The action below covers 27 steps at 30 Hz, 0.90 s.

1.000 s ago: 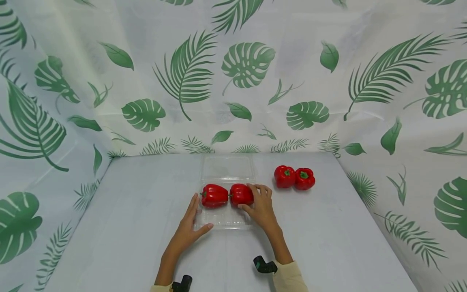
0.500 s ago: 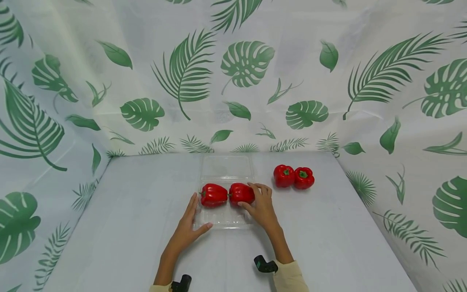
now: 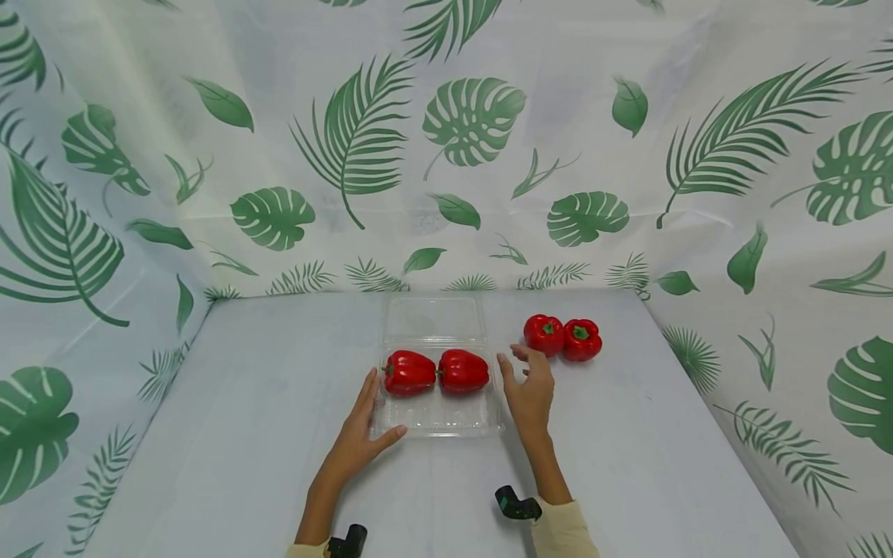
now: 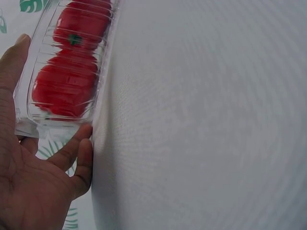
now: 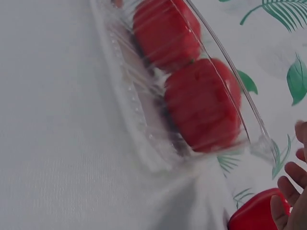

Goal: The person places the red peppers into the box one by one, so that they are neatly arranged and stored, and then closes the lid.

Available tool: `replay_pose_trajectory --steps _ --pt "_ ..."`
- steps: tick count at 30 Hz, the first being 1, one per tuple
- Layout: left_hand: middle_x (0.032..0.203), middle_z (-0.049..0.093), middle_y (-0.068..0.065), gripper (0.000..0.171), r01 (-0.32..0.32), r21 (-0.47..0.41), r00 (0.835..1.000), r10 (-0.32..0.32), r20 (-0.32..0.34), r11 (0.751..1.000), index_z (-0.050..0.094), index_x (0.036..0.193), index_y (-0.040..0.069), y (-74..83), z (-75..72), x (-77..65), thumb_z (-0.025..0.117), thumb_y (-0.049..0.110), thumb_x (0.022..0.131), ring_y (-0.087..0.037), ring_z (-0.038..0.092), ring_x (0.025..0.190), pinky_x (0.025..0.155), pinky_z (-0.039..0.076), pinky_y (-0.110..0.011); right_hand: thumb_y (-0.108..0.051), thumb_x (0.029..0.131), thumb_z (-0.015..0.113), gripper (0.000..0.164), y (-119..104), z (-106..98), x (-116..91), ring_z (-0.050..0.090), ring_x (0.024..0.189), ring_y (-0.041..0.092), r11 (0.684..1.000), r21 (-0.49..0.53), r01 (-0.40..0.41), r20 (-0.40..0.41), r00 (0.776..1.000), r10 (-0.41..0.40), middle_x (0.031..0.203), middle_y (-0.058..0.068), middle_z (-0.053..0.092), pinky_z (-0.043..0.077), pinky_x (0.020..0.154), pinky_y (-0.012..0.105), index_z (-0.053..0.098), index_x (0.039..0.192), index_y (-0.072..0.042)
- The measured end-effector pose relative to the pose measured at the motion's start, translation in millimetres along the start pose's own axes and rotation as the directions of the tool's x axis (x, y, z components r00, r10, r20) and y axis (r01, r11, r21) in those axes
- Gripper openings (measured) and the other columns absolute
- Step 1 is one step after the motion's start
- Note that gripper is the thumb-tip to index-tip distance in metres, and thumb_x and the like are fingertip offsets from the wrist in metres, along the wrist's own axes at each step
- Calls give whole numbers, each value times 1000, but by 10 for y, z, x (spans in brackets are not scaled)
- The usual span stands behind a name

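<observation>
A clear plastic clamshell container (image 3: 434, 419) lies on the table with its lid (image 3: 434, 319) folded back. Two red bell peppers lie on their sides in its back half: a left pepper (image 3: 409, 373) and a right pepper (image 3: 463, 371). My left hand (image 3: 356, 438) rests along the container's left side, fingers fairly straight, thumb spread by the front edge. Just right of the container is my right hand (image 3: 532, 391), loosely bent and holding nothing. Its fingertips are close to two more red peppers, a nearer one (image 3: 543, 334) and a farther one (image 3: 582, 340); contact cannot be told.
The white table (image 3: 251, 434) extends around the container. Behind it and at both sides hangs a white cloth (image 3: 391, 256) printed with green leaves. Dark wrist-worn devices sit at the left sleeve (image 3: 307, 551) and right sleeve (image 3: 563, 528).
My right hand has let go of the right pepper in the container and moved right, towards the two peppers outside. The left hand and the container have stayed in place.
</observation>
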<state>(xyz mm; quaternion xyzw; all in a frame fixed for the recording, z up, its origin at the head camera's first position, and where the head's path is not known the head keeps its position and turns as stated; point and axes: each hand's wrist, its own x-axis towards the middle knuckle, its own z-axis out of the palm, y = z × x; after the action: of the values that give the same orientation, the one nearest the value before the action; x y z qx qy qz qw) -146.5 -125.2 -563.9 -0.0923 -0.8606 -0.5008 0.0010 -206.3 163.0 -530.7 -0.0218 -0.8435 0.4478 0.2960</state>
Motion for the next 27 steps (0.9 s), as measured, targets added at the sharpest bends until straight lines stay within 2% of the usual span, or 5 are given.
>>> replay_pose_trajectory --steps 6,11,17,20,27 --pt "166 8 1 100 1 -10 1000 -1 -3 1000 13 158 21 -13 -8 -1 75 42 82 -34 26 148 108 38 -51 -22 88 72 41 128 -104 37 58 108 28 996 34 -78 -162 983 82 117 15 62 56 84 49 58 123 -4" --pt "166 7 5 100 18 -11 1000 -18 -3 1000 13 158 24 -22 0 -1 76 40 82 -32 27 148 109 38 -50 -24 89 71 56 247 -190 91 47 121 29 978 83 -190 -220 954 204 128 19 47 50 87 46 44 134 -6" --pt "166 6 4 100 22 -16 1000 -22 4 1000 12 158 25 -23 8 4 76 39 83 -33 28 148 110 37 -50 -28 93 66 74 376 -311 206 32 137 30 912 181 -367 -200 895 399 147 17 25 46 105 48 22 149 -10" --pt "166 6 7 100 30 -19 1000 -30 6 999 12 158 27 -22 5 5 76 38 83 -31 26 149 111 36 -50 -29 93 65 80 436 -379 274 28 141 33 882 186 -433 -166 871 463 152 17 17 41 112 51 14 152 -11" --pt "166 6 7 100 32 -12 999 -32 7 999 11 158 28 -24 2 -2 76 40 83 -31 27 148 110 37 -52 -33 94 62 84 645 -463 463 24 145 34 850 166 -500 -108 848 520 158 16 14 32 119 50 9 156 -14"
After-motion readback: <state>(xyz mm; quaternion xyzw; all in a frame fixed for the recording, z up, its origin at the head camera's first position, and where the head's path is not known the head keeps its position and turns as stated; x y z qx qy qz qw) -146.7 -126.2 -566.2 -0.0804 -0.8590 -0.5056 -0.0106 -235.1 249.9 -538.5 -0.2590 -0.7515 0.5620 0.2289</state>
